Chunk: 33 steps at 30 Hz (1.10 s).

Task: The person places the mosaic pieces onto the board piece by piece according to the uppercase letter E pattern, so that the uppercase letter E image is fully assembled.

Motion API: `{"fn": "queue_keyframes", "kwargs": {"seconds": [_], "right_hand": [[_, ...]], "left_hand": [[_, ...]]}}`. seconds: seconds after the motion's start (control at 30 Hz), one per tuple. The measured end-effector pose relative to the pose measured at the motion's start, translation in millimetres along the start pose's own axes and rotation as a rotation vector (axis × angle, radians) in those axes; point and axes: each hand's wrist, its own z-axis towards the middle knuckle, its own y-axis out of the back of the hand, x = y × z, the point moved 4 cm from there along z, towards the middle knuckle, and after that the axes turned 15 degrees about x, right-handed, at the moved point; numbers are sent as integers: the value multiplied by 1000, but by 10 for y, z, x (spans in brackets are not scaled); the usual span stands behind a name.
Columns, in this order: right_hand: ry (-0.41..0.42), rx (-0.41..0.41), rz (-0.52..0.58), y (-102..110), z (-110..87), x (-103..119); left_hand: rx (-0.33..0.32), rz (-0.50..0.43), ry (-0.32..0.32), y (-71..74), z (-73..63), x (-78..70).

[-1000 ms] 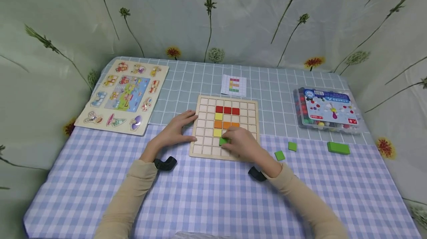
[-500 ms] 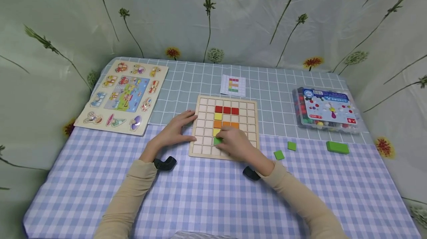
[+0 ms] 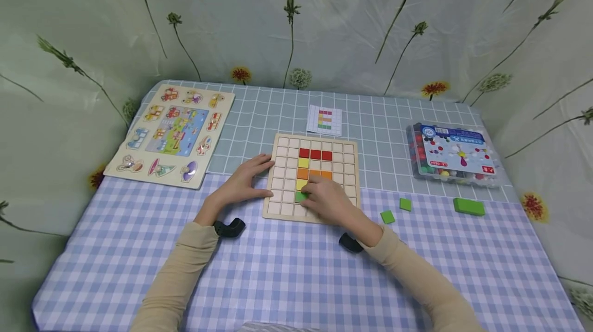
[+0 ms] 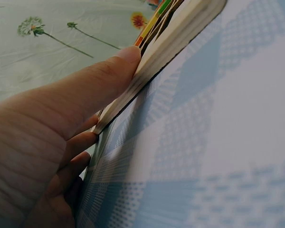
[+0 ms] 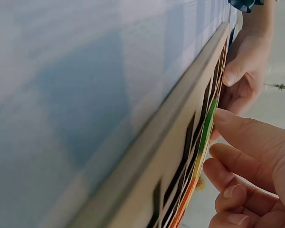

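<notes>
A wooden grid board [image 3: 283, 216] lies flat in front of me. My left hand [image 3: 242, 181] rests against its left edge, thumb and fingertips touching the frame, as the left wrist view shows too. My right hand [image 3: 330, 199] is over the lower middle of the grid, thumb and finger on a green square tile [image 3: 300, 197] lying in a cell. Above it come a yellow tile [image 3: 300, 185], a partly covered row of orange tiles [image 3: 302, 173], another yellow tile [image 3: 303, 162] and a row of red tiles [image 3: 315, 154]. In the right wrist view the thumb touches the green tile [image 5: 208, 124].
Two loose green tiles [image 3: 387, 216] and a green block [image 3: 469, 206] lie right of the board. Behind it stands a pattern card [image 3: 325, 120] with coloured squares. A peg puzzle [image 3: 204, 164] is at left, a clear plastic box [image 3: 456, 154] at right.
My right hand has moved left with the green tile, from one column over to the cell under the yellow tile, then stayed there. The left hand has not moved.
</notes>
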Motion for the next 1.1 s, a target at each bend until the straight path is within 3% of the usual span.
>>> {"fn": "queue_keyframes", "kwargs": {"seconds": [0.23,0.5,0.87,1.1], "right_hand": [[-58,-80,20,58,-237,-209],[-111,-163,13,182,-599,-498],[-288,-192,21,302,-1119,-954],[-387,-187,51,269,-1372,-1207]], "left_hand": [[-4,8,-4,-14,-14,11],[-72,10,-94,-25,-46,-10],[-13,27,0,-25,-13,8],[0,8,14,-33,-19,17]]}}
